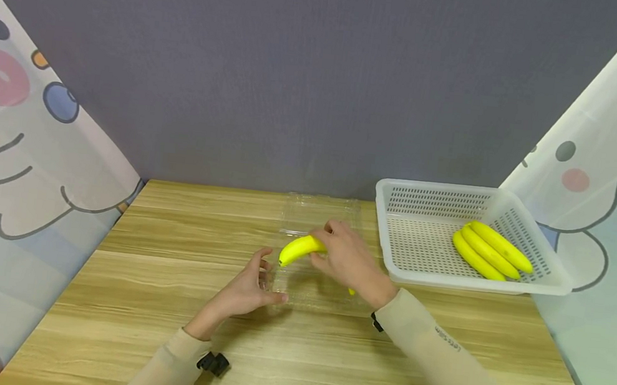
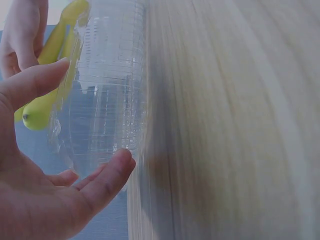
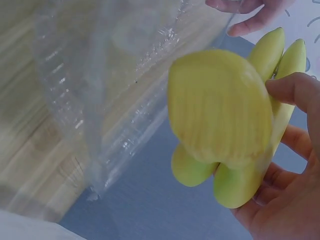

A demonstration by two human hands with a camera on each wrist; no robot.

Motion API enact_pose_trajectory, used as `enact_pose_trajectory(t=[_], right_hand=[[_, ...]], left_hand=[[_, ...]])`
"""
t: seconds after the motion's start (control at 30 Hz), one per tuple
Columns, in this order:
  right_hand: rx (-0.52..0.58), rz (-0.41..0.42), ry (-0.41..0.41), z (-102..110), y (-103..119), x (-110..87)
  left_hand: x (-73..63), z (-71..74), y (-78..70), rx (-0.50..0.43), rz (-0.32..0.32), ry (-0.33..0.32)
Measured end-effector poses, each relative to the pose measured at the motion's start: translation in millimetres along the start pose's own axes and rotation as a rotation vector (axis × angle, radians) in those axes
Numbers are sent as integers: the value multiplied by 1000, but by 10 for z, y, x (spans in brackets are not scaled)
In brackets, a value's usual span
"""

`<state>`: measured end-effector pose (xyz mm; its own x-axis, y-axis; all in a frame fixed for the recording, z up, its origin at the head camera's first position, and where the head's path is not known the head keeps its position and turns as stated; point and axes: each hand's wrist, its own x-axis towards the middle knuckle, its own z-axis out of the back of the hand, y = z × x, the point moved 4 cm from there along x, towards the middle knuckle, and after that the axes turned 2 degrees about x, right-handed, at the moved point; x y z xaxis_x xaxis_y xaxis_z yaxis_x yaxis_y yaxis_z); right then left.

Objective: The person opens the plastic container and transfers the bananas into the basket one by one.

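My right hand [image 1: 344, 256] holds a bunch of yellow bananas [image 1: 299, 249] over a clear plastic clamshell container [image 1: 322, 211]. In the right wrist view several bananas [image 3: 220, 110] show joined together, with my thumb and fingers round their sides. The hand hides much of the bunch in the head view, where a yellow tip also shows below the wrist. My left hand [image 1: 246, 286] holds the container's near left corner, thumb along the front and fingers at the left side. In the left wrist view the container's wall [image 2: 105, 95] lies between thumb and fingers.
A white slotted basket [image 1: 413, 275] stands at the back right of the wooden table [image 1: 186, 230], with another bunch of bananas [image 1: 485, 252] inside. Behind the table rises a grey panel [image 1: 320, 81]. Cartoon-printed sheets [image 1: 14, 143] flank both sides.
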<state>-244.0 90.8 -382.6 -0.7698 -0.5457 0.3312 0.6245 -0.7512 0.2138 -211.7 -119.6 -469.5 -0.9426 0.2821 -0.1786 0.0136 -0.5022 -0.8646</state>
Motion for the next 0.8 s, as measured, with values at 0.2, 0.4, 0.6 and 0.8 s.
enact_pose_trajectory(t=[0.2,0.4,0.6,0.8], right_hand=[[-19,-3,8,69,-4,5],[-39,1,2,128,9,8],[-66,41,-27,190,14,15],[-81,47,-34,246,3,24]], left_hand=[[-2,1,2,4,1,0],[-5,-3,5,-5,2,5],[-4,-3,2,-7,6,2],[-4,0,-7,-1,6,0]])
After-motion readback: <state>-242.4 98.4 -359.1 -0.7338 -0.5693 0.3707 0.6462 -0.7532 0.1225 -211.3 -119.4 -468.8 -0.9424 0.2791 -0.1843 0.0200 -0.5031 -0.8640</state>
